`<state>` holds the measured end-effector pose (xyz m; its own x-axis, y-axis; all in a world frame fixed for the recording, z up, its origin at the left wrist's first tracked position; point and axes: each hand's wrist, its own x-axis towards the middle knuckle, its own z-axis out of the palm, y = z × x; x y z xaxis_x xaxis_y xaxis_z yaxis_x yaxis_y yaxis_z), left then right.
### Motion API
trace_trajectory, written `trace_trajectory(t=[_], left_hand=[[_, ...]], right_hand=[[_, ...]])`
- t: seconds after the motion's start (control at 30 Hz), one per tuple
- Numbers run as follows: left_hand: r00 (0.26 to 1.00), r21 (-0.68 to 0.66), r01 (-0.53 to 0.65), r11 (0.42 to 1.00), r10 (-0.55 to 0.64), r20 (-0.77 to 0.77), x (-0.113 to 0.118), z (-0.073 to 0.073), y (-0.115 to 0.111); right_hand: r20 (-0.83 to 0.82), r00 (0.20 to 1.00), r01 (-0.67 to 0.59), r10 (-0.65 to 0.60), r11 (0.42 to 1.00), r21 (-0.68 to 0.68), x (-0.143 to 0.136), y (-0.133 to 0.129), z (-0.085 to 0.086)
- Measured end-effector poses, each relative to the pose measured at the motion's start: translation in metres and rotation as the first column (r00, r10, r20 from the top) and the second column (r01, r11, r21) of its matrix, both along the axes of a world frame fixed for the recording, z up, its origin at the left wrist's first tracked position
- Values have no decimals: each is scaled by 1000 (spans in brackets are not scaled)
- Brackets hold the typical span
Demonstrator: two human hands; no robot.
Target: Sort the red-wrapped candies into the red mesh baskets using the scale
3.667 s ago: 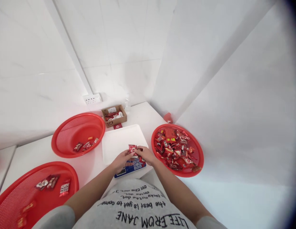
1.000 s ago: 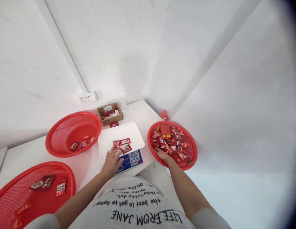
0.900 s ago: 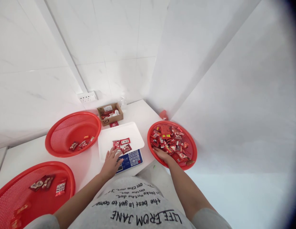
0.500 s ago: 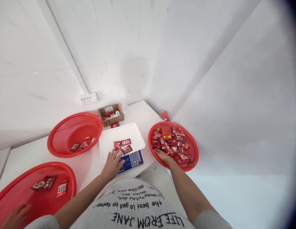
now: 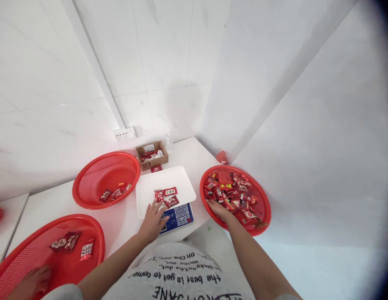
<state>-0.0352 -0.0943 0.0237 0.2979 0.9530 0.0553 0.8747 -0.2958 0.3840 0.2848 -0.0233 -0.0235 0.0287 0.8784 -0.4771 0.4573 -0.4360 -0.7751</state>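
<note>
My left hand rests with fingers spread at the front edge of the white tray of a scale. Its fingertips lie close to several small red snack packets on the tray, and its thumb is over the blue keypad panel. My right hand reaches over the near rim of the right red basket, fingers stretched out against a heap of red snack packets. Its fingertips are partly hidden, and I see no packet clearly held in it.
Behind the tray stands a small cardboard box of packets. Two more red baskets, one behind and one in front, hold a few packets at left. Another person's hand is inside the front one. A wall socket is behind.
The view has shifted slightly, so everything appears a little lower and further right. My hands keep nearly the same places. The other person's hand has moved a little within the front left basket.
</note>
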Motion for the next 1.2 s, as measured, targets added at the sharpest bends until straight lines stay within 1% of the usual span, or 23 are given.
trace_trajectory(t=[0.1,0.17,0.3,0.37,0.43,0.53,0.6,0.67,0.7,0.73,0.8,0.83,0.87,0.9,0.93,0.97,1.03,1.1,1.13,1.17,1.2], left_hand=[[1000,-8,-1,1000,1,-10,-3,-4,-4],[1000,-1,-3,1000,3,-11,-5,-7,-5],[1000,6,2,1000,-2,-3,-5,-10,-4],[1000,-10,4,1000,-4,-1,-3,-10,-2],[1000,-26,7,1000,-7,-1,0,-9,0],[1000,-26,12,1000,-12,3,2,-9,0],[1000,-21,14,1000,-14,7,2,-9,-1],[1000,-22,12,1000,-12,8,0,-10,-2],[1000,-25,11,1000,-10,6,-1,-10,-2],[1000,-29,8,1000,-8,2,-2,-10,-2],[1000,-30,2,1000,-2,-6,-3,-10,-2],[1000,-27,-1,1000,1,-9,-4,-10,-2],[1000,-22,-4,1000,4,-12,-4,-10,-1],[1000,-16,-7,1000,6,-15,-3,-11,-1],[1000,-10,-8,1000,8,-21,-3,-11,0],[1000,-8,-8,1000,8,-30,-3,-12,2],[998,-13,-6,1000,5,-58,-1,-14,6],[996,-18,9,1000,-11,-92,3,-15,12],[994,-16,28,999,-29,-109,5,-16,16],[990,-13,55,998,-56,-126,8,-17,21],[986,-10,86,996,-86,-144,10,-18,25]], right_hand=[[-19,999,24,-25,999,-44,-1,-3,3],[-42,999,30,-32,998,-46,-2,-6,8],[-78,997,2,0,1000,30,-4,-13,20],[-23,1000,-19,21,997,77,-4,-15,25],[82,997,-22,12,993,115,-3,-15,29],[211,975,33,-70,985,172,-4,-12,37],[224,959,118,-172,965,236,-10,-8,45],[115,963,201,-242,936,289,-25,-4,55],[17,971,223,-239,929,295,-35,-2,60],[-132,974,213,-184,943,256,-47,0,63],[-240,966,147,-92,964,221,-74,3,67],[-352,935,108,-41,979,172,-86,3,66],[-414,910,97,-30,985,142,-96,4,65],[-419,907,86,-25,988,127,-104,3,62],[-387,922,77,-18,987,138,-108,3,59],[-303,953,71,-13,981,181,-109,1,56],[-63,998,26,-4,941,336,-102,-3,49],[163,986,-62,-22,870,489,-87,-9,42],[256,966,-105,-41,842,530,-78,-13,39],[336,940,-145,-57,827,543,-70,-17,35],[406,912,-180,-64,827,533,-62,-20,30]])
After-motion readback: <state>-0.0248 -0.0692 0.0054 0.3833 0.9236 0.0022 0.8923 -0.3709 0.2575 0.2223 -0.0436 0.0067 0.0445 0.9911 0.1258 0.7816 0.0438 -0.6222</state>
